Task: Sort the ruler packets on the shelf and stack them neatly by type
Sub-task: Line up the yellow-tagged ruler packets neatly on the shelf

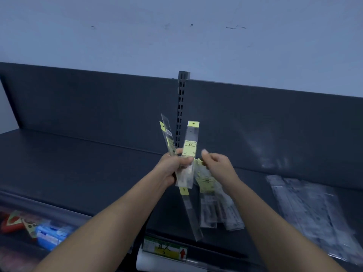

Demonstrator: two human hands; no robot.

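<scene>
Landmark: slotted post (181, 107), upright at the middle of the back panel of the shelf (88, 169).

Left grip (172, 166): just below the foot of the post, raised above the shelf. Fingers curled and clamped on a fan of ruler packets (191, 146). One upright in front of the lower part of the post, yellow header up. A second tilted to the left of the post. A third pointing down and away from the post, toward the front edge of the shelf.

Right grip (218, 166): below and just right of the foot of the post, near the left grip but apart from it. Fingers curled, index tip raised, thumb side at the yellow end of one more packet (206, 182). Clamped or merely touching: cannot tell, contact point blurred.

Heap (220, 211) of yellow-labelled packets: lying on the shelf below the post, under the right forearm, overlapping and skewed.

Pile (308, 211) of clear packets: flat on the shelf, well to the right of the post, laid at a slant.

Price label (165, 249): on the front rail of the shelf, straight below the post; yellow patch, red arrow pointing up.

Lower level, far below and left of the post: blue pack (50, 235), red and orange items (10, 224), details blurred.

Wall (176, 26): pale, above and behind the post.
</scene>
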